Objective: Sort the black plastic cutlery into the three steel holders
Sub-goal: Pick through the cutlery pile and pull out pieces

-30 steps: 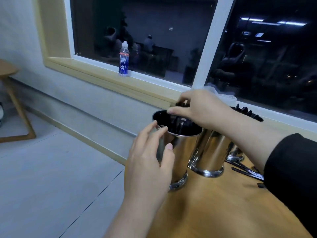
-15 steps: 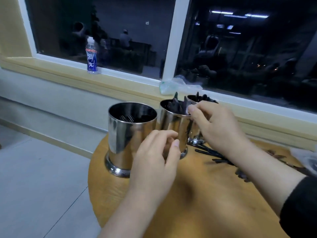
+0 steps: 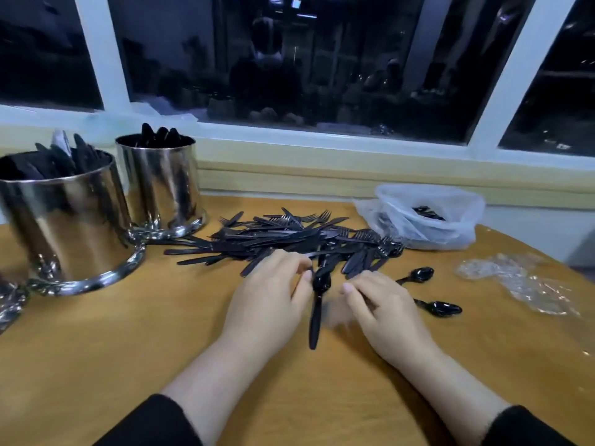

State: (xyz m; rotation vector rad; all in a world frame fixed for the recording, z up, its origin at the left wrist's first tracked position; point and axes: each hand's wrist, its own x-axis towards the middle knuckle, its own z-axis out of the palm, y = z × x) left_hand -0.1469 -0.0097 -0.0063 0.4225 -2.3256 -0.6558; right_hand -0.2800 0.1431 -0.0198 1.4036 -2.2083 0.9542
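Observation:
A heap of black plastic cutlery [image 3: 289, 243], knives and forks mixed, lies mid-table. My left hand [image 3: 273, 300] pinches a black spoon [image 3: 317, 304] at its neck, at the pile's near edge; the handle hangs toward me. My right hand [image 3: 383, 307] rests beside it on the table with loosely bent fingers and nothing visibly in them. Two loose spoons [image 3: 418, 275] [image 3: 444, 309] lie to its right. At the left stand a steel holder [image 3: 64, 226] and a second steel holder [image 3: 161, 185], both with black cutlery. Only the base of the third holder [image 3: 9, 300] shows at the left edge.
A clear plastic bag [image 3: 428, 217] holding more black cutlery sits at the back right of the round wooden table [image 3: 161, 349]. Crumpled clear wrap [image 3: 521, 284] lies near the right edge. A window sill [image 3: 322, 175] and dark window run behind.
The view has swung right from the holders to the cutlery pile. Both hands left the holders and came down at the pile; my left hand now pinches a spoon.

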